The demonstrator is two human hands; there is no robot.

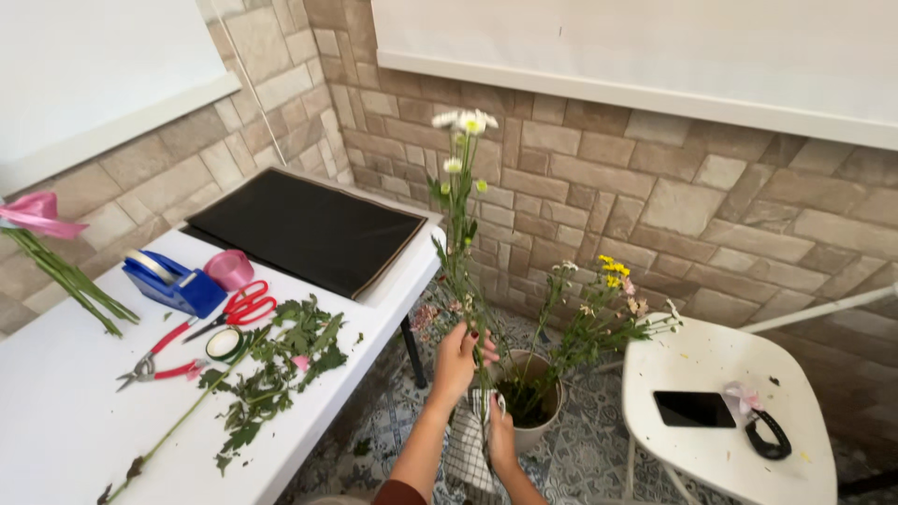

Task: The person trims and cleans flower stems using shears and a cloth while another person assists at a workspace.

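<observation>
We see tan stone-block walls (655,187) meeting in a corner under white panels (655,47), a patterned tile floor (599,449), a white table (56,411) and a white stool (711,458).

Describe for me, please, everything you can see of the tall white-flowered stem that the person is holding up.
The tall white-flowered stem stands nearly upright over the bucket. It is thin and green, with small leaves and several daisy-like white blooms with yellow centres at the top, plus a few green buds. The left hand grips it low down; the right hand is just below, near its foot. Its lower end is hidden behind the hands.
</observation>
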